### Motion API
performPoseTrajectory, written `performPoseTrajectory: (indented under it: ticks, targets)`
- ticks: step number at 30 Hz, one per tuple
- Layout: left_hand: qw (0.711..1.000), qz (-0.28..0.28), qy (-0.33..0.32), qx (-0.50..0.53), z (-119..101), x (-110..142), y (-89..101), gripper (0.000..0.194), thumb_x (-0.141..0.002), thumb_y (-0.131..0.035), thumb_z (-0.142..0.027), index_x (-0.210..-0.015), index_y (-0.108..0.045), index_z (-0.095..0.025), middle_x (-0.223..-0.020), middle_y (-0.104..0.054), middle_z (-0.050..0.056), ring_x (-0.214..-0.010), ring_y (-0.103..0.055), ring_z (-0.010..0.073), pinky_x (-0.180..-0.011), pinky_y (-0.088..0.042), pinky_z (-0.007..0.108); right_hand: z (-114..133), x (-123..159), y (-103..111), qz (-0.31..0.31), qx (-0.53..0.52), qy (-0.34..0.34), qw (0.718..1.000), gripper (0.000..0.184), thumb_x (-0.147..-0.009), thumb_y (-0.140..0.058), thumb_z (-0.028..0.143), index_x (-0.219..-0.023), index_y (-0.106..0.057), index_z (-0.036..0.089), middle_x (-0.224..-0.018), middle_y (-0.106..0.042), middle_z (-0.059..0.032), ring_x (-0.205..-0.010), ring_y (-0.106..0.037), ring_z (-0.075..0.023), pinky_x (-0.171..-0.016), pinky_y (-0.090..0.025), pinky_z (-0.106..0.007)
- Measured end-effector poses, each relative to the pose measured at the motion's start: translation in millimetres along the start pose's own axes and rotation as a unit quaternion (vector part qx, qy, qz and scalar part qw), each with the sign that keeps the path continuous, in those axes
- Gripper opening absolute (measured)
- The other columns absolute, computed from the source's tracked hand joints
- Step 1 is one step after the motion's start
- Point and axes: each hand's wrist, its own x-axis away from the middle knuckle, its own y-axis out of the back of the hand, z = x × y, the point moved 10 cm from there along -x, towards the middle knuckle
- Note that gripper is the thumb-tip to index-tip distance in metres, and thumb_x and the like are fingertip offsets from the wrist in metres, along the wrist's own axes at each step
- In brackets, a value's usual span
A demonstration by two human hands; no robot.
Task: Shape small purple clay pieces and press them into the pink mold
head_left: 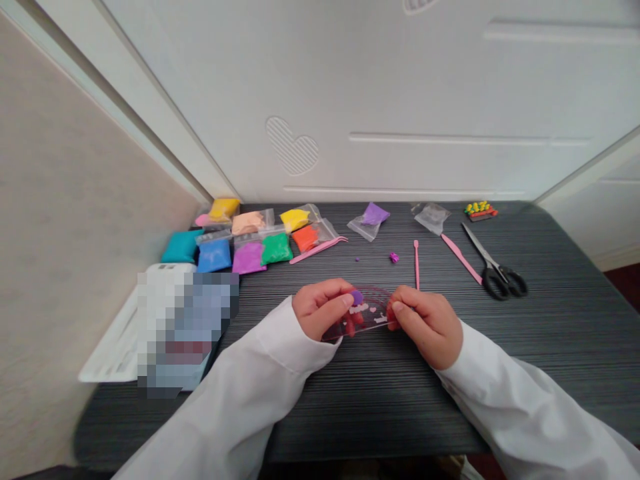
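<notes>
Between my two hands is a clear, pinkish protractor (pixel 371 318) with a curved upper edge, a straight lower edge and small white and pink prints. My left hand (pixel 324 308) pinches its left end, fingers showing through the plastic. A flat round piece of purple clay (pixel 357 297) lies at the left fingertips, against the protractor. The right end is gripped between thumb and fingers of my right hand (pixel 425 323). Just beyond the hands lie a small crumpled magenta lump (pixel 394 257), a tiny purple bit (pixel 357 259) and a thin pink tool (pixel 417 263).
Several bags of coloured clay (pixel 277 247) and pink tweezers (pixel 319 250) lie at the back left. Farther right are a purple clay bag (pixel 374 215), a clear bag (pixel 432 217), a pink knife (pixel 461 258), scissors (pixel 493 267) and a yellow-and-red clay piece (pixel 481 211). A white tray (pixel 115 337) is left.
</notes>
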Motion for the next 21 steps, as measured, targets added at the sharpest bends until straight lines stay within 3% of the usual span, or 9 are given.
performPoseTrajectory:
  ticks: [5, 15, 21]
  targets:
    - [0.996, -0.046, 0.013, -0.070, 0.5, -0.2, 3.0, 0.022, -0.071, -0.052, -0.032, -0.062, -0.049, -0.013, -0.051, -0.056, 0.000, -0.040, -0.050, 0.0084, -0.040, -0.036, 0.018, 0.2, -1.0, -0.8, -0.001, 0.006, 0.005, 1.000, 0.023, -0.080, -0.033, 0.021, -0.063, -0.048, 0.017, -0.058, -0.049, 0.0007, -0.057, -0.046, -0.0100, -0.057, -0.033, -0.023]
    - [0.999, -0.024, 0.007, -0.038, 2.8, 0.2, 0.3, 0.024, -0.071, -0.050, -0.036, -0.065, -0.050, -0.013, -0.053, -0.057, 0.001, -0.041, -0.051, 0.0089, -0.040, -0.036, 0.019, 1.3, 0.1, -2.0, 0.003, 0.000, 0.009, 1.000, 0.022, -0.080, -0.034, 0.020, -0.063, -0.048, 0.017, -0.058, -0.049, 0.0010, -0.057, -0.046, -0.0099, -0.057, -0.032, -0.023]
    - [0.995, -0.063, 0.019, -0.081, 1.2, 0.6, 3.3, 0.022, -0.071, -0.050, -0.033, -0.062, -0.048, -0.013, -0.049, -0.054, -0.001, -0.038, -0.048, 0.0078, -0.038, -0.036, 0.018, 1.5, 0.0, -2.2, -0.001, -0.003, 0.010, 1.000, 0.023, -0.080, -0.034, 0.020, -0.062, -0.047, 0.018, -0.057, -0.049, 0.0011, -0.058, -0.046, -0.0102, -0.058, -0.032, -0.023]
